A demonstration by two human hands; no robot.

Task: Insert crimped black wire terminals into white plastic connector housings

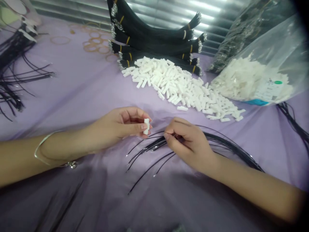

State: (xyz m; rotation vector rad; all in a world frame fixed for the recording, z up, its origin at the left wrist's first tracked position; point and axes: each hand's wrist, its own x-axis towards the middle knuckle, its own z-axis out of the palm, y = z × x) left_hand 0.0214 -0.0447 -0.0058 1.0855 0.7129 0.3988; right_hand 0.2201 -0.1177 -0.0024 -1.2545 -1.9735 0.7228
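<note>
Between the thumb and fingers of my left hand (127, 124) is a small white plastic connector housing (146, 126), held upright with its ridged edge showing. My right hand (187, 140) is closed in a pinch a short way to the right, on a thin black wire; the fingertips partly hide the grip. Under and behind this hand lies a loose bundle of black wires (229, 146). Their ends, tipped with small metal terminals, fan out to the left on the purple cloth (101, 180). The two hands are apart.
A heap of white connector housings (173, 83) lies beyond my hands. Behind it are stacked banded bundles of black wires (154, 38). A clear plastic bag (260, 74) of white pieces stands right. Rubber bands (95, 43) and more black wires (14, 64) lie left.
</note>
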